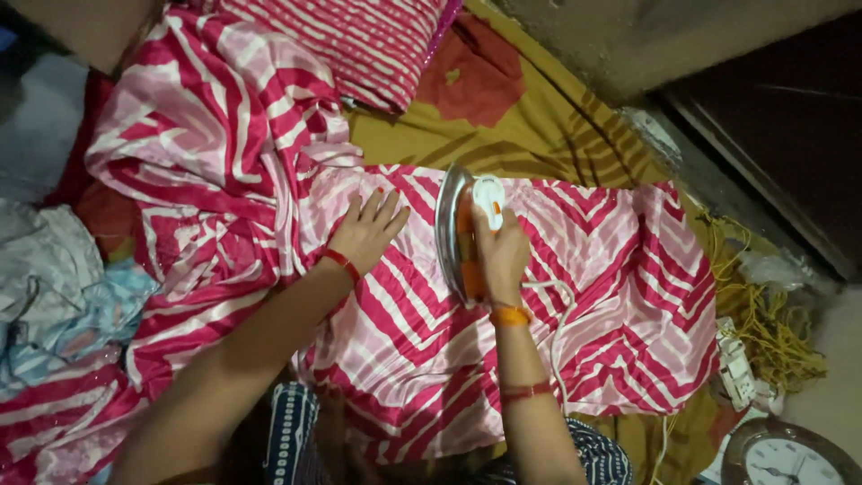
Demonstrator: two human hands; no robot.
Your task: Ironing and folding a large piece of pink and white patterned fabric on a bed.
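A pink and white striped cloth (620,296) lies spread flat over a mustard yellow sheet (539,126). My right hand (499,251) grips the handle of an orange and white clothes iron (467,224), which stands tilted on its side on the cloth with its metal soleplate facing left. My left hand (366,230) rests flat on the cloth just left of the iron, fingers spread. The iron's white cord (558,314) runs down past my right wrist.
More striped pink fabric (206,117) is bunched at the left. Pale crumpled clothes (54,287) lie at the far left. A tangle of yellow wire (772,323), a white power strip (736,368) and a round clock (790,458) sit at the right.
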